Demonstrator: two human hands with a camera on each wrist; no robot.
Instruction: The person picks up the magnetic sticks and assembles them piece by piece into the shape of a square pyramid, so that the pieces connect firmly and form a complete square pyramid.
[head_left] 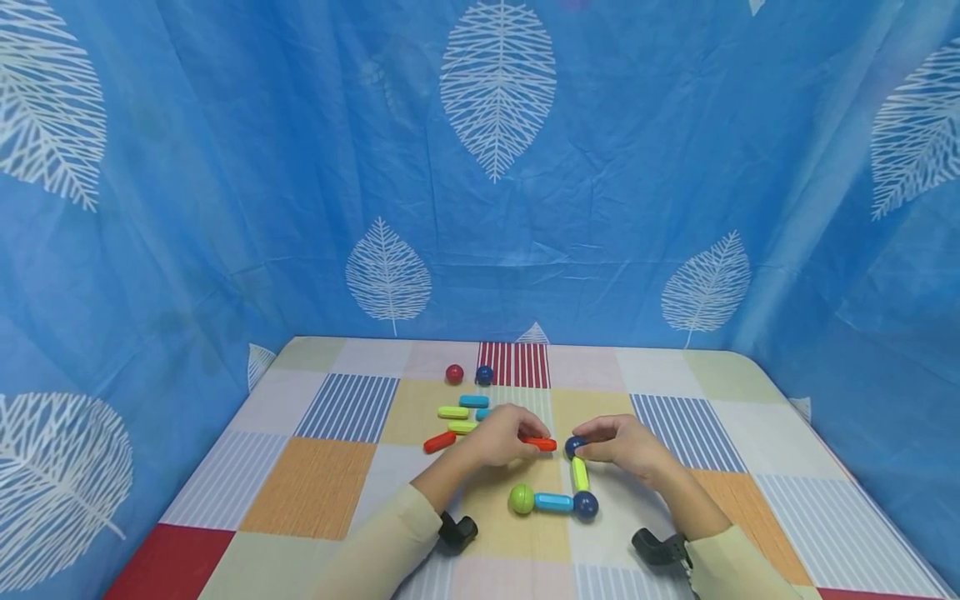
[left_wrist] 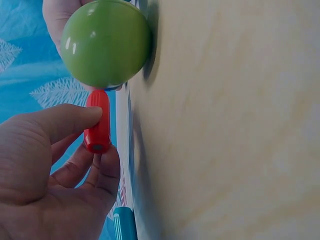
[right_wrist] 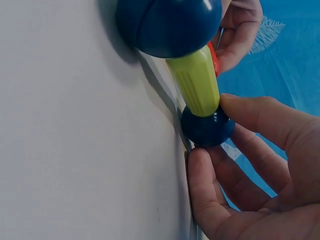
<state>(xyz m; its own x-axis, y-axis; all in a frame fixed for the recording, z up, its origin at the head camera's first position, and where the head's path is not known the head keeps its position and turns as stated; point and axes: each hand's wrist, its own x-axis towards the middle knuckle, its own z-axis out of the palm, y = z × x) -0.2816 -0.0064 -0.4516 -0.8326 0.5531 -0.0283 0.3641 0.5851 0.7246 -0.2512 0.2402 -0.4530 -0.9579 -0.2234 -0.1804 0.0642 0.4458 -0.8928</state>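
Note:
My left hand pinches a red rod between thumb and fingers, its free end pointing right. Facing it, my right hand grips a dark blue ball at the far end of a yellow-green rod. That rod's near end meets a second dark blue ball. From there a light blue rod runs left to a green ball, so the joined pieces form an L on the cloth. A small gap separates the red rod from the gripped ball.
Left of and behind my left hand lie loose rods: a red one, yellow-green ones and blue ones. Farther back sit a red ball and a dark blue ball. A blue curtain hangs behind the patchwork-covered table.

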